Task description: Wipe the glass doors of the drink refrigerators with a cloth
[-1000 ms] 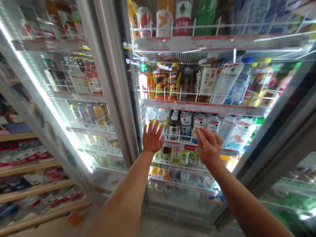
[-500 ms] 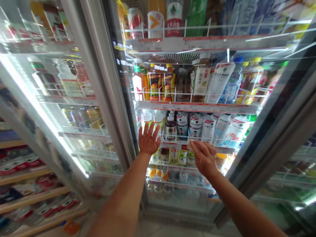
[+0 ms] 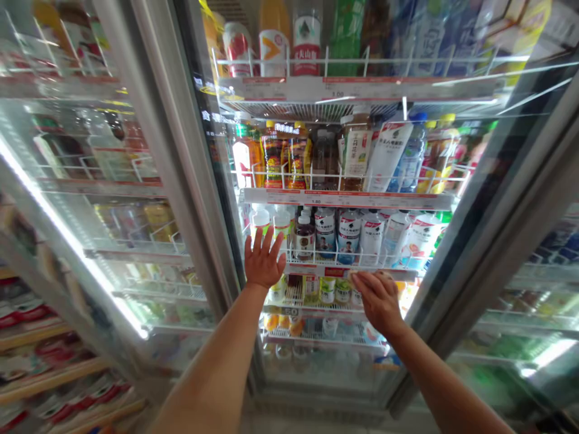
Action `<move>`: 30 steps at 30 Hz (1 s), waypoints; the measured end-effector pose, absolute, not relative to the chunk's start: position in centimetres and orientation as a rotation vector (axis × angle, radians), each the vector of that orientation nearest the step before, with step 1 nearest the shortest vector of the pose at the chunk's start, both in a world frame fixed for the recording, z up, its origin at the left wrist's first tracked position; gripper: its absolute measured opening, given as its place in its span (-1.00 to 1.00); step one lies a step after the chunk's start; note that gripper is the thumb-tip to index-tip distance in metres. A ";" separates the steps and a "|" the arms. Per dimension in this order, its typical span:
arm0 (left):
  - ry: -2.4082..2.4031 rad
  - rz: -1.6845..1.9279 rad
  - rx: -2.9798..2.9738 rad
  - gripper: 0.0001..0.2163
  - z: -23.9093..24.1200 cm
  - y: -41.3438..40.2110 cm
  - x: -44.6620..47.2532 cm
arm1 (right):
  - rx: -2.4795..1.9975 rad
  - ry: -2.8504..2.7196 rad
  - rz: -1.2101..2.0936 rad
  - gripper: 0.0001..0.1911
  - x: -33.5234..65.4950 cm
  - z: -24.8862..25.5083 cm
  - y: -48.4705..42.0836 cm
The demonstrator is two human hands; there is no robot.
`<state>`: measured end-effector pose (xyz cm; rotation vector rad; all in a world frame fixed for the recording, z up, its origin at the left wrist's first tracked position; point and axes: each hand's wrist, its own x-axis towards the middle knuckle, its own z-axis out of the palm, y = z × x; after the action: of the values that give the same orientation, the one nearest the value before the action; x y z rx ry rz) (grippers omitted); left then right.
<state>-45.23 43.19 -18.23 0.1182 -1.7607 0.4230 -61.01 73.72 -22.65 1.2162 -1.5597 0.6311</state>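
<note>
My left hand (image 3: 265, 260) lies flat with its fingers spread against the glass door (image 3: 325, 374) of an upright drinks cooler, in front of the lower-middle shelf. To its right, my right hand (image 3: 379, 301) is closed and pressed to the same glass, its fingers bent over a pale cloth (image 3: 351, 275). Only a small edge of that cloth shows past the fingertips; the rest is hidden under the hand. Behind the glass, white-labelled bottles (image 3: 348, 236) stand above and between my hands, with green-labelled bottles (image 3: 327, 290) a shelf lower.
A grey metal door frame (image 3: 199, 199) runs down the left, and another frame (image 3: 470, 283) slants down the right. More cooler shelves (image 3: 113, 187) appear behind glass at the left. Wooden racks (image 3: 54, 334) with packaged goods stand at the lower left.
The view has shifted slightly, so the shelves sit further left and lower. My right hand has slid a little right and down over the glass; my left hand stays in place on it.
</note>
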 end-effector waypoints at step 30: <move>-1.762 0.400 0.122 -0.36 -18.2 43.1 -45.5 | 0.958 -1.510 0.716 -0.33 -64.6 -20.4 77.8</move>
<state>-45.45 43.12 -18.23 0.1218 -1.7616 0.4000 -64.58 77.84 -20.39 0.9580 -1.5100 0.7162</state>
